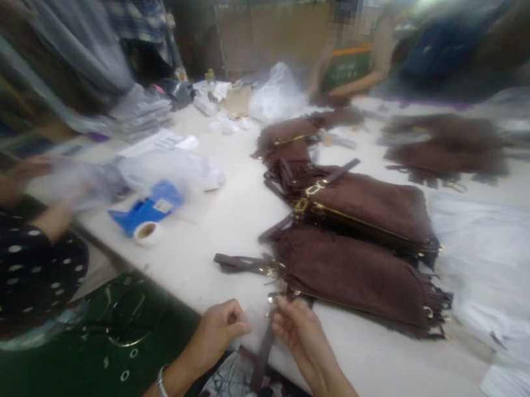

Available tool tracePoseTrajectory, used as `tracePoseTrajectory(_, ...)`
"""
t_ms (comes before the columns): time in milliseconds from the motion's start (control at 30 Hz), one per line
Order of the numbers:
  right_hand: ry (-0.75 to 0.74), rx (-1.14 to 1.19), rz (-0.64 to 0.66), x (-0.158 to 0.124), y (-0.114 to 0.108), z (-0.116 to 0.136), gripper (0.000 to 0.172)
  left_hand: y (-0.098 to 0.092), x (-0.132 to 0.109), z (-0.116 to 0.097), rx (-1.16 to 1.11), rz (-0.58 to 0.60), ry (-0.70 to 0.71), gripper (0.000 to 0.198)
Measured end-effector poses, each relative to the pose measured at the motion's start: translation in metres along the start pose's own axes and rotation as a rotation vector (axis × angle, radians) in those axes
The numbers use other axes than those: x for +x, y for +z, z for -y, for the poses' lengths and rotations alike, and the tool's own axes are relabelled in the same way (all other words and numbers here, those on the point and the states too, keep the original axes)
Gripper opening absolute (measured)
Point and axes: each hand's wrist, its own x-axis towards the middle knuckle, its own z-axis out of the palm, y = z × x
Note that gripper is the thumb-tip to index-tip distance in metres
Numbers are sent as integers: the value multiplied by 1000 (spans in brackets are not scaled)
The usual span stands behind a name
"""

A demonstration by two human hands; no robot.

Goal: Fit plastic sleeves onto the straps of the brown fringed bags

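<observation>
Co-worker's side: dotted sleeve (3, 267) at far L; that person's hands (21, 176) are at thin clear plastic (82, 186), too blurred for us to say how it's held.
Tape: blue dispenser (146, 208) on the counter (221, 232), white roll (155, 234) at its near end; it's betw. co-worker & us, prob. so either can reach.
Clear bags: loose plastic heap (175, 169) just behind the dispenser, likely for quick access.
L hand (221, 329): at the near edge, fingers curled, thumb twd forefinger; we can't tell if this grip is closed on anything thin. Maybe it's there to steady sth.
Back bags: more brown bags (296, 134) farther off, prob. set there to free space near us.
Strap (263, 356): dark, hangs over the edge twd our lap, metal fitting (272, 298) near its top; can't tell if it joins the front bag.
R hand (300, 333): fingertips pinch the strap's upper end, so this grip is closed on it, prob. to control the fitting.
Front bag (348, 272): flat, long side twd us, just beyond R hand; gold zip on the near side, likely turned so we can get at it.
Second bag (373, 204): right behind, same way round, prob. for tidy rows.
R end: white sheeting (488, 256) beside the bags, printed paper (509, 390) nearer us, prob. kept clear of our hands.
</observation>
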Motion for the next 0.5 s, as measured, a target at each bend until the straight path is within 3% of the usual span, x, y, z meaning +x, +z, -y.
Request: tracePoseTrajectory(500, -64, -50, -134, 2, -2, -5, 36, 13, 4, -36, 178, -14, 83, 12)
